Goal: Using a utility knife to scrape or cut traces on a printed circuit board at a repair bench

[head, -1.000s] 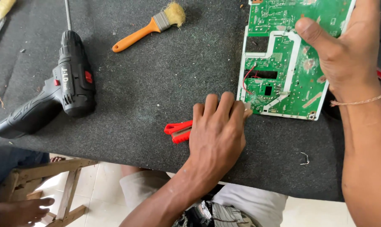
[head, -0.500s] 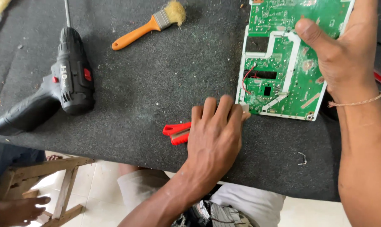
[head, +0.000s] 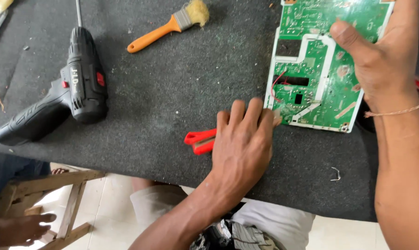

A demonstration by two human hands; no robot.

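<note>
Near the worktop's front edge, the left hand (head: 242,143) lies flat over the red-handled tool (head: 200,140) (handles pointing left), fingertips touching the green circuit board (head: 318,65), gripped farther back by the right hand (head: 380,65).

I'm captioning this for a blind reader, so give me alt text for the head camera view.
A person's right hand grips a green circuit board on a dark felt-covered table, while the left hand lies flat over a red-handled tool by the board's lower corner. A black cordless drill and an orange-handled brush lie to the left.
</note>
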